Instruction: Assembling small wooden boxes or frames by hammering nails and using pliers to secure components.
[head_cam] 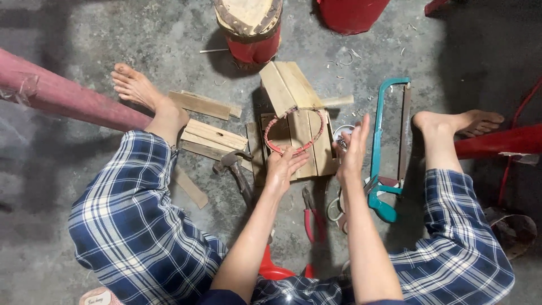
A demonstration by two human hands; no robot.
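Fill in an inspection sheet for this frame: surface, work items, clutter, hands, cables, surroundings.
Surface: grey concrete floor, with wood shavings near the top.
Work items: red ring lying on a small slatted wood panel; two loose boards lean over its far edge.
Clutter: hammer, red-handled pliers, teal hacksaw, wood strips to the left.
Hands: left hand palm down on the panel at the ring's near edge; right hand open, edge-on beside the panel, holding nothing that can be seen.
Cables: nothing seen.
Surroundings: red stool legs, red-based wooden block, the person's bare feet either side.
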